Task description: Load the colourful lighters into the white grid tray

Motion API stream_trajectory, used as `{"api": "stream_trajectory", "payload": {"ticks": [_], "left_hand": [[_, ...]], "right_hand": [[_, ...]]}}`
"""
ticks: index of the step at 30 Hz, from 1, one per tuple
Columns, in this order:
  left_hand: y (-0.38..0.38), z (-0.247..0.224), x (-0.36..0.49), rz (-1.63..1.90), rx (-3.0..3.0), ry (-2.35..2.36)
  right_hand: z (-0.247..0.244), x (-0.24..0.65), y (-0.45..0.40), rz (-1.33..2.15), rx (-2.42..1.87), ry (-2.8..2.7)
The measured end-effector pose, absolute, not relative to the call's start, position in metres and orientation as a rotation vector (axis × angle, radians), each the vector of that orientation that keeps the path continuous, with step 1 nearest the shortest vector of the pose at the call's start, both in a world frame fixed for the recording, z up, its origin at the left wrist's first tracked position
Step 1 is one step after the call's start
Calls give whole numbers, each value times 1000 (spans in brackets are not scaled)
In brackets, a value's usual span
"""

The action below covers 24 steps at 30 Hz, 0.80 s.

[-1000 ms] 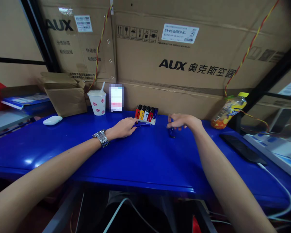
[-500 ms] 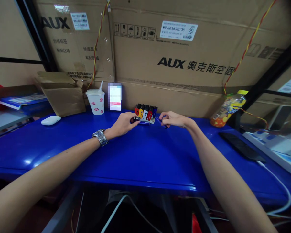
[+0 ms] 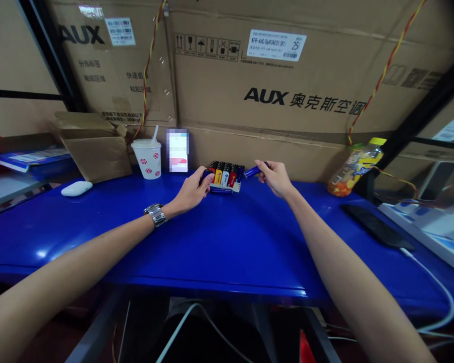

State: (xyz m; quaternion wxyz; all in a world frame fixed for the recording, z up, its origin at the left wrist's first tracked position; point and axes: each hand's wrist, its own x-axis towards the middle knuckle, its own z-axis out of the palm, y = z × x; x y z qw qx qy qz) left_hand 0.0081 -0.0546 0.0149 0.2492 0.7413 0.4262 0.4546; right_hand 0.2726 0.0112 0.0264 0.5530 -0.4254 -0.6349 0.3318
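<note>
Several lighters with black tops, in red, yellow, white and blue, stand packed in rows in a small tray (image 3: 236, 187) at the back of the blue table. My right hand (image 3: 275, 177), to the right of the tray, pinches a blue lighter (image 3: 252, 172) raised above the table and pointing left. At the tray's left end is my left hand (image 3: 191, 189), closed round a dark blue lighter (image 3: 204, 176) mostly covered by the fingers. Another blue lighter (image 3: 221, 190) lies along the tray's front side.
A paper cup with straw (image 3: 148, 159) and a lit phone (image 3: 177, 151) stand back left, beside an open brown box (image 3: 98, 154). A white earbud case (image 3: 76, 188) lies left. To the right are a drink bottle (image 3: 355, 169) and a dark phone (image 3: 374, 227) on a cable. Large cartons (image 3: 287, 121) wall the back.
My right hand has lifted its lighter up and turned it from pointing down to nearly level. My left hand has shifted slightly up and left, its lighter now tilted more upright.
</note>
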Motion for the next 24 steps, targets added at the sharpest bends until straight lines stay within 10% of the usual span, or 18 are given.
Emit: {"api": "stream_trajectory", "payload": {"ticks": [24], "left_hand": [[-64, 22, 12, 1262, 2074, 1433]], "right_hand": [[20, 232, -12, 1011, -1222, -1422]]}}
